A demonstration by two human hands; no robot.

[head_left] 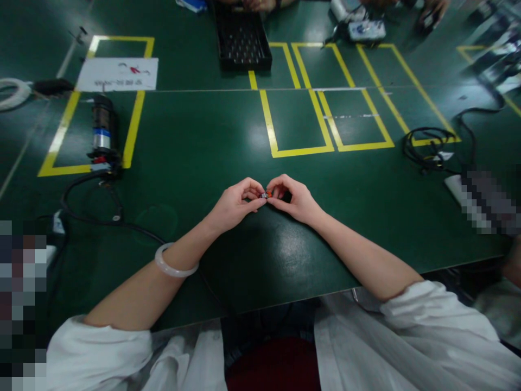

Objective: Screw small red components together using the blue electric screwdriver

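Between the fingertips of both hands is a small part [265,195], grey and dark with an orange end; its exact kind is too small to make out. My left hand [238,202] pinches the grey end with thumb and fingers. On the orange end, my right hand [293,200] closes in a similar pinch. Both hands meet above the green table [211,141], near its front edge. The fingers cover much of the part. A pale bangle [173,269] circles my left wrist.
A black tray [244,46] with a studded floor stands at the far side near another person's hands [260,4]. To the left lies a black cylindrical tool [103,130] with its cable. Coiled black cable [427,144] lies on the right. Yellow tape [303,152] marks rectangles.
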